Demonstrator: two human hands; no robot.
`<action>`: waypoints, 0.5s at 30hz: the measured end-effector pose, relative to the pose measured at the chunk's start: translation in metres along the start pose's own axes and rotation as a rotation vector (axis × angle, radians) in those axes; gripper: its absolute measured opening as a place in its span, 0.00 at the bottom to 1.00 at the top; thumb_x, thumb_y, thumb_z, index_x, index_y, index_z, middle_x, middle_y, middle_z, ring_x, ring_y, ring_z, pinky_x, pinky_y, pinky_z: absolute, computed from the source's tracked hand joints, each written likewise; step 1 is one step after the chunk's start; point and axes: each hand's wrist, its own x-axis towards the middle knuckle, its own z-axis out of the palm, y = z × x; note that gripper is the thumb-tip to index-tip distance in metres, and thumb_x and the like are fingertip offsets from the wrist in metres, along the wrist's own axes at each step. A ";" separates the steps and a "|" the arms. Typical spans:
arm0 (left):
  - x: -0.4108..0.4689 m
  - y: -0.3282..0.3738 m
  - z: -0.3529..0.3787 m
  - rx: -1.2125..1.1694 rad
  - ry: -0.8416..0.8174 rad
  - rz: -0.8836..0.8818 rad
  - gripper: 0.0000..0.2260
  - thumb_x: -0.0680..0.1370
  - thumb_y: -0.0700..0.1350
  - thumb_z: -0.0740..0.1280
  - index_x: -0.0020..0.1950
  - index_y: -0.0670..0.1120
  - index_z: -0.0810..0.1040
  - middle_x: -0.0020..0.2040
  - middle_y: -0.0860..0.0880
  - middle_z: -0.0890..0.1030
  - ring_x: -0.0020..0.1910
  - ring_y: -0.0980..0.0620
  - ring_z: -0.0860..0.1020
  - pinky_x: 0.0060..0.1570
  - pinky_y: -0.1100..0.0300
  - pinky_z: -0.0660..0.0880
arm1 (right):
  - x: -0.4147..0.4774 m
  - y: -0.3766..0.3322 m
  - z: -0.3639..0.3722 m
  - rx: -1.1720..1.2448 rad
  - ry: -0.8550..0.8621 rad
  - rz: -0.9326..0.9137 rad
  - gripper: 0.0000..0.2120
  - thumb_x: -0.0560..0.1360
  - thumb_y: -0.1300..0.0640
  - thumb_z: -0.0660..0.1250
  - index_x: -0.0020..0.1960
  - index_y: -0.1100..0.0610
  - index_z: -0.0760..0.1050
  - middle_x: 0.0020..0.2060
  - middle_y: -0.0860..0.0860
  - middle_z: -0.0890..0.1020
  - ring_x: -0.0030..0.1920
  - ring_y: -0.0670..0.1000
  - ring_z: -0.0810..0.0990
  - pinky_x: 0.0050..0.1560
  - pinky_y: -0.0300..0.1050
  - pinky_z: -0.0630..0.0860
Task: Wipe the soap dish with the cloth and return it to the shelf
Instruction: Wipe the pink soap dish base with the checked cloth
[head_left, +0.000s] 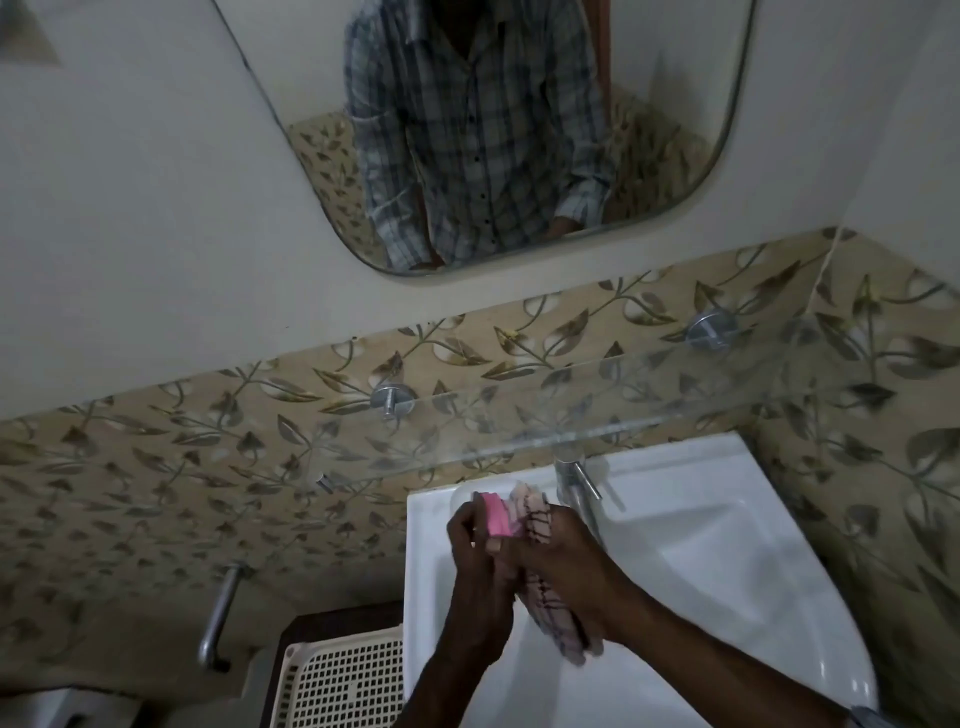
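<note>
My left hand (475, 551) grips a pink soap dish (498, 517) over the white sink (691, 561). My right hand (561, 558) holds a pale checked cloth (532, 519) pressed against the dish; the cloth's tail hangs below my wrist. Most of the dish is hidden by fingers and cloth. A glass shelf (623, 410) on round metal mounts runs along the tiled wall just above the sink, and nothing stands on it.
A chrome tap (574, 475) rises right behind my hands. A mirror (488, 130) hangs above the shelf. A cream plastic basket (348, 680) sits left of the sink, beside a metal towel bar (221, 616) on the leaf-patterned tiles.
</note>
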 end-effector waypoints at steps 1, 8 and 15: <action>0.000 0.003 -0.003 0.041 -0.073 0.018 0.30 0.78 0.67 0.60 0.77 0.71 0.50 0.74 0.66 0.62 0.73 0.60 0.69 0.65 0.57 0.76 | -0.002 0.000 -0.003 -0.055 0.019 -0.032 0.09 0.72 0.54 0.73 0.46 0.60 0.82 0.39 0.64 0.85 0.40 0.61 0.85 0.44 0.58 0.82; 0.025 0.034 -0.042 -0.953 -0.164 -1.008 0.47 0.72 0.72 0.56 0.76 0.35 0.65 0.70 0.28 0.73 0.67 0.29 0.72 0.66 0.33 0.65 | -0.005 0.017 -0.045 -1.176 -0.236 -0.866 0.11 0.79 0.54 0.63 0.56 0.55 0.80 0.52 0.50 0.83 0.53 0.52 0.80 0.57 0.49 0.79; 0.023 0.038 0.007 -0.617 0.072 -0.833 0.30 0.79 0.63 0.59 0.61 0.37 0.79 0.45 0.36 0.87 0.41 0.41 0.87 0.39 0.53 0.83 | -0.009 0.038 -0.028 -0.969 -0.218 -0.396 0.12 0.77 0.61 0.60 0.55 0.51 0.78 0.50 0.48 0.82 0.52 0.41 0.78 0.54 0.35 0.72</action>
